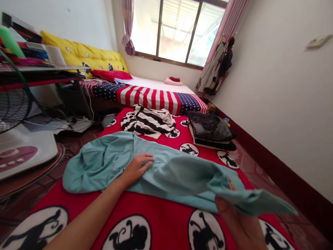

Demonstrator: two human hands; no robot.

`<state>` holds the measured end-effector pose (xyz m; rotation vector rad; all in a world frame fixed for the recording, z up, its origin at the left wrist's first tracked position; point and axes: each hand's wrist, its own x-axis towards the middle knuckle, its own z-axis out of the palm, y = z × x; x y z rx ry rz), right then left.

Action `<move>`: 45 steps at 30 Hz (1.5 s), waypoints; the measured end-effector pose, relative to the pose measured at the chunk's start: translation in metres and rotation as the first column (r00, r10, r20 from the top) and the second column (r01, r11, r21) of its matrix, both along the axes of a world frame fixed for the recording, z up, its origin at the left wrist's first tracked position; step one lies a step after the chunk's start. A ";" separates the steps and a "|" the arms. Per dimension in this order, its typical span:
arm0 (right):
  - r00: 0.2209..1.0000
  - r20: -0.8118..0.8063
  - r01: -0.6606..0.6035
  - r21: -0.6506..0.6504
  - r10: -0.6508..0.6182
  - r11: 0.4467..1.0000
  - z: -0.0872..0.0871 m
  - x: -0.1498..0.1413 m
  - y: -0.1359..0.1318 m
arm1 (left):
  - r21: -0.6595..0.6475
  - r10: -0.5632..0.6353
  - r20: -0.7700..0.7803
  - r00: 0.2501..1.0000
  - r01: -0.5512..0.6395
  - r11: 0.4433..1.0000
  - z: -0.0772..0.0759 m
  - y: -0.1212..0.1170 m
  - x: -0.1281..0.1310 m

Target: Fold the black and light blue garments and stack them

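A light teal garment (109, 159) lies spread across a red blanket (161, 222) printed with black monkey figures in white circles. My left hand (136, 167) rests flat on the middle of the garment, fingers stretched out. My right hand (238, 218) is at the lower right, closed on one end of the teal cloth and lifting it off the blanket; the cloth covers most of its fingers.
Beyond the garment lie a black-and-white striped garment (148, 121) and a stack of folded dark clothes (212, 132). A mattress with a stars-and-stripes cover (156, 95) is behind. A fan base (23, 152) and desk (39, 74) stand left. A wall runs along the right.
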<state>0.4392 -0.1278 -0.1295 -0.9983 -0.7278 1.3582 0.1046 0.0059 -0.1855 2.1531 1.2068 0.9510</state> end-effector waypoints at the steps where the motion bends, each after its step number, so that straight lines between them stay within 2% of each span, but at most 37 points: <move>1: 0.993 -0.084 0.074 -0.050 -0.078 0.996 -0.006 0.011 0.001 | -0.009 -0.007 0.020 1.000 0.007 1.000 0.001 -0.001 0.000; 3: 0.977 -0.153 0.111 -0.210 -0.145 0.971 -0.019 0.029 -0.004 | -0.025 -0.026 0.061 0.998 0.027 0.999 0.004 -0.003 0.000; 5: 0.984 -0.080 0.125 -0.344 -0.161 0.931 -0.029 0.042 -0.015 | -0.038 -0.057 0.094 0.994 0.060 0.997 0.005 -0.005 0.000; 6: 0.984 0.000 0.167 -0.360 -0.179 0.918 -0.032 0.047 -0.020 | -0.039 -0.063 0.098 0.993 0.067 0.997 0.006 -0.005 0.000; 8: 0.935 0.235 0.325 -0.276 -0.265 0.905 -0.030 0.057 -0.028 | -0.026 -0.055 0.069 0.996 0.057 0.998 0.005 -0.006 -0.001; 9: 0.872 0.369 0.409 -0.187 -0.322 0.893 -0.028 0.062 -0.029 | -0.013 -0.045 0.042 0.998 0.046 0.999 0.004 -0.007 -0.001; 11: 0.683 0.615 0.495 0.007 -0.394 0.869 -0.020 0.071 -0.024 | 0.019 -0.026 -0.010 1.000 0.026 0.999 0.002 -0.007 -0.001; 13: 0.475 0.794 0.454 0.150 -0.381 0.878 -0.014 0.079 -0.013 | 0.038 -0.027 -0.040 0.999 0.028 0.999 -0.001 -0.006 -0.001; 15: 0.285 0.898 0.312 0.243 -0.334 0.919 -0.011 0.085 0.002 | 0.052 -0.023 -0.053 0.998 0.026 0.998 -0.004 -0.005 -0.002; 17: 0.119 0.956 0.102 0.256 -0.268 0.961 -0.011 0.089 0.015 | 0.063 -0.023 -0.062 0.998 0.027 0.998 -0.007 -0.004 -0.003; 19: -0.035 0.985 -0.078 0.167 -0.171 0.983 -0.014 0.090 0.023 | 0.069 -0.024 -0.066 0.998 0.029 0.997 -0.008 -0.005 -0.004; 21: -0.141 0.984 -0.160 0.087 -0.110 0.983 -0.017 0.090 0.026 | 0.070 -0.024 -0.065 0.998 0.029 0.997 -0.007 -0.006 -0.005; 22: -0.152 0.981 -0.175 0.091 -0.118 0.980 -0.018 0.089 0.024 | 0.068 -0.022 -0.064 0.998 0.027 0.997 -0.006 -0.007 -0.005; 24: -0.064 0.972 -0.154 0.216 -0.228 0.964 -0.017 0.085 0.017 | 0.058 -0.021 -0.068 0.997 0.025 0.998 -0.003 -0.010 -0.006; 26: 0.068 0.914 -0.023 0.402 -0.400 0.915 -0.013 0.082 0.004 | 0.043 -0.032 -0.084 0.996 0.035 0.998 0.001 -0.014 -0.007; 27: 0.105 0.871 0.074 0.474 -0.479 0.878 -0.012 0.081 -0.004 | 0.037 -0.039 -0.094 0.995 0.042 0.998 0.002 -0.015 -0.007; 29: 0.095 0.822 0.245 0.527 -0.562 0.813 -0.010 0.080 -0.019 | 0.036 -0.048 -0.107 0.993 0.052 0.998 0.004 -0.016 -0.007; 31: 0.056 0.836 0.331 0.500 -0.546 0.800 -0.010 0.080 -0.031 | 0.047 -0.047 -0.108 0.993 0.053 0.998 0.005 -0.017 -0.006; 34: 0.009 0.879 0.385 0.437 -0.477 0.813 -0.009 0.082 -0.042 | 0.069 -0.057 -0.094 0.994 0.064 0.996 0.003 -0.015 -0.007; 37: -0.014 0.908 0.427 0.384 -0.419 0.818 0.003 0.083 -0.049 | 0.086 -0.095 -0.048 0.994 0.099 0.991 0.003 -0.013 -0.010; 38: 0.011 0.922 0.427 0.346 -0.388 0.836 0.010 0.083 -0.051 | 0.085 -0.104 -0.024 0.994 0.106 0.991 0.004 -0.012 -0.012; 40: 0.154 0.953 0.339 0.196 -0.260 0.920 0.025 0.081 -0.055 | 0.067 -0.103 0.021 0.994 0.101 0.993 0.007 -0.010 -0.018; 41: 0.254 0.957 0.235 0.081 -0.141 0.969 0.033 0.080 -0.056 | 0.048 -0.098 0.037 0.995 0.096 0.994 0.009 -0.010 -0.021; 42: 0.340 0.940 0.096 -0.047 0.012 0.994 0.040 0.078 -0.057 | 0.022 -0.091 0.046 0.995 0.090 0.996 0.011 -0.009 -0.023; 43: 0.396 0.901 -0.053 -0.169 0.176 0.984 0.046 0.076 -0.057 | -0.012 -0.085 0.050 0.995 0.086 0.996 0.013 -0.009 -0.026; 45: 0.429 0.798 -0.267 -0.336 0.423 0.903 0.057 0.073 -0.055 | -0.097 -0.079 0.044 0.996 0.083 0.992 0.017 -0.007 -0.030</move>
